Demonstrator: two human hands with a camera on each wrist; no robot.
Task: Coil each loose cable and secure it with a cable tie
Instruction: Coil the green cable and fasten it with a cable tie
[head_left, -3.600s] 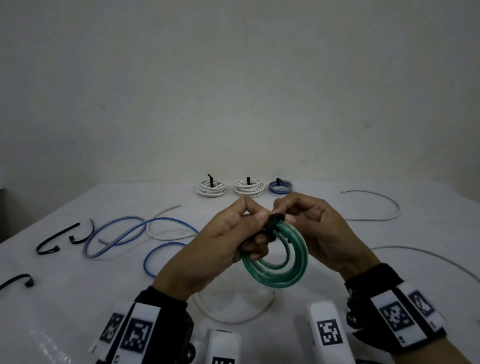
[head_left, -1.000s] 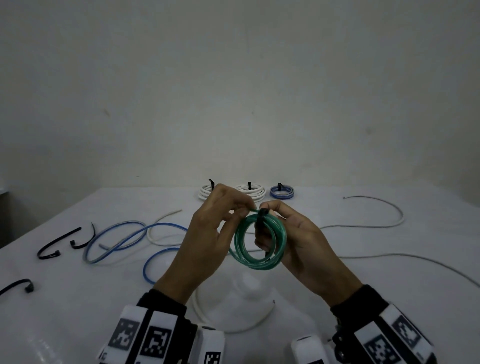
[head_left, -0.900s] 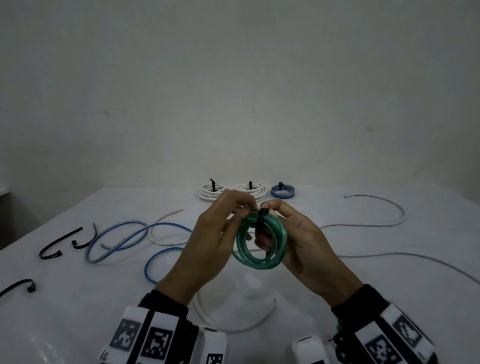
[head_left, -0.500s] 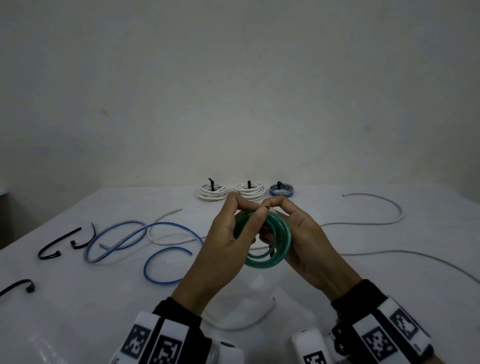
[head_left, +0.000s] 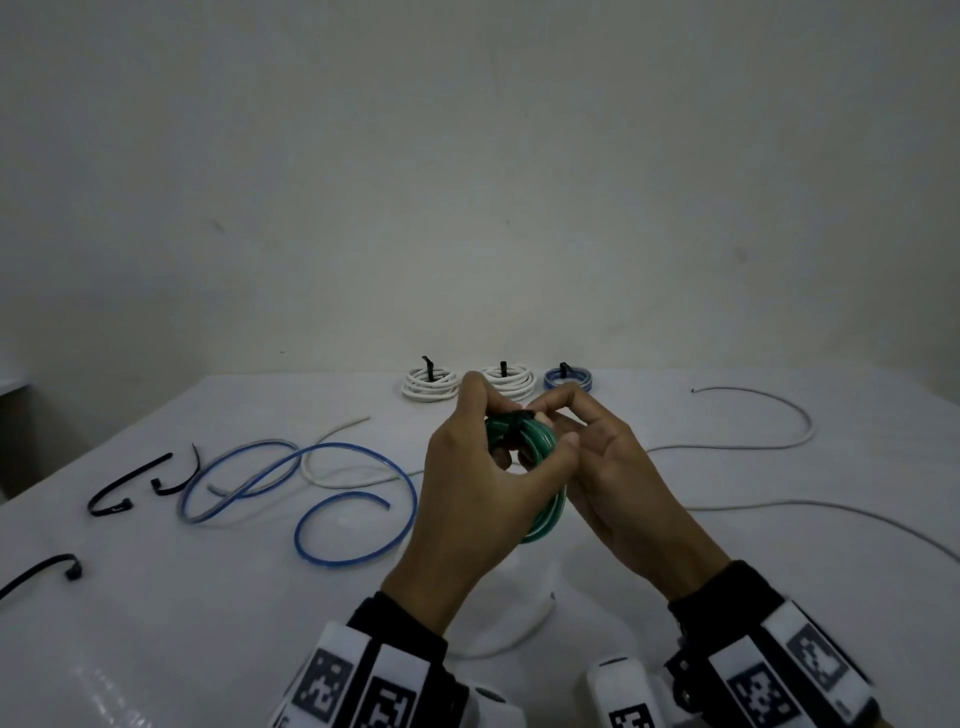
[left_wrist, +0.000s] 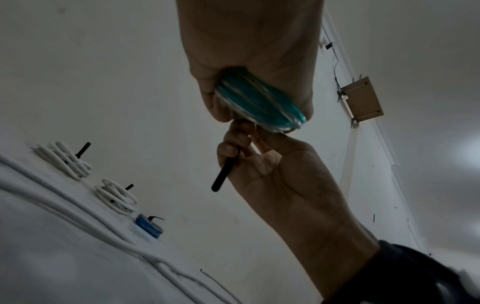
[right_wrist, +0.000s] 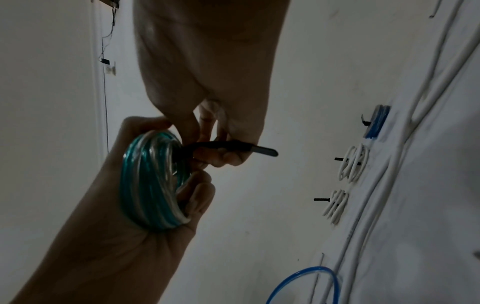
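the left hand (head_left: 483, 499) grips the green cable coil (right_wrist: 153, 181) above the white table (head_left: 156, 623), near the middle of the head view; its fingers are curled around the coil's rim and the thumb presses on the other side. the coil stands on its edge, so its flat face looks toward the right hand (head_left: 623, 493), and its long axis runs from about 11 o'clock down to 5 o'clock in the head view. a black cable tie (right_wrist: 223, 147) goes around the top of the coil. the right hand pinches the tie strap between thumb and curled fingers; in the right wrist view the free tail points to 3 o'clock, away from the coil. at 12 o'clock, at the far table edge, lie two white tied coils (head_left: 431, 383) and one blue tied coil (head_left: 569, 378). at 9 o'clock lie a loose blue cable (head_left: 353, 519) and spare black ties (head_left: 124, 486).
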